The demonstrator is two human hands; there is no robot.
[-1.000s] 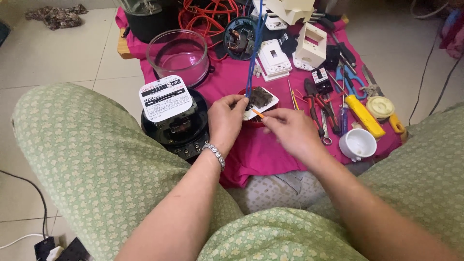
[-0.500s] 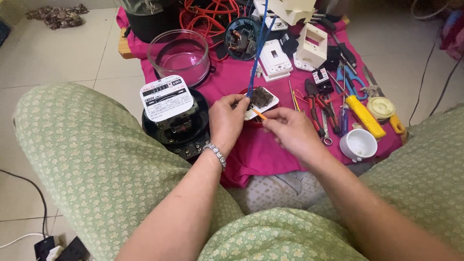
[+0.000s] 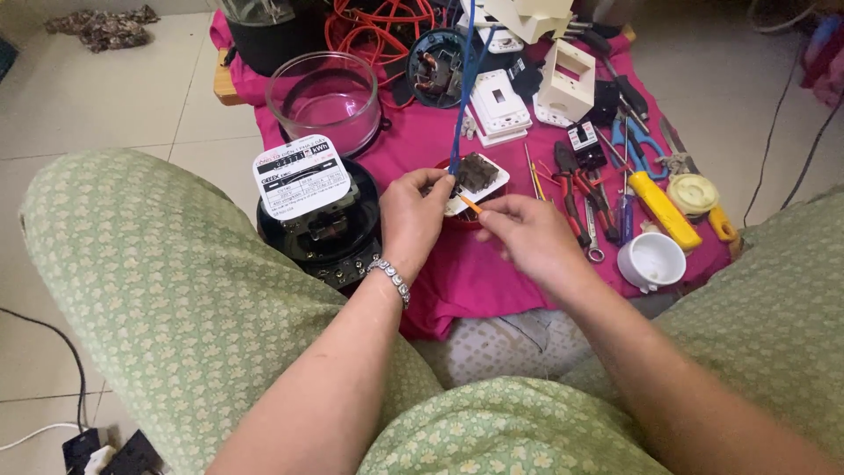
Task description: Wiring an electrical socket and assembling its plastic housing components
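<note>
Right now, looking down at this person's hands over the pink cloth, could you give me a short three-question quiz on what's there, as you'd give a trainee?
1. True or false: the left hand holds the small white switch module with a dark back.
2. Which hand pinches the thin orange wire end?
A. left hand
B. right hand
3. Which lies nearer the white plastic cup: the yellow-handled tool or the clear glass dome?

Key
1. True.
2. B.
3. The yellow-handled tool; the dome sits far across the pink cloth, beside the black round meter with a white label plate.
</note>
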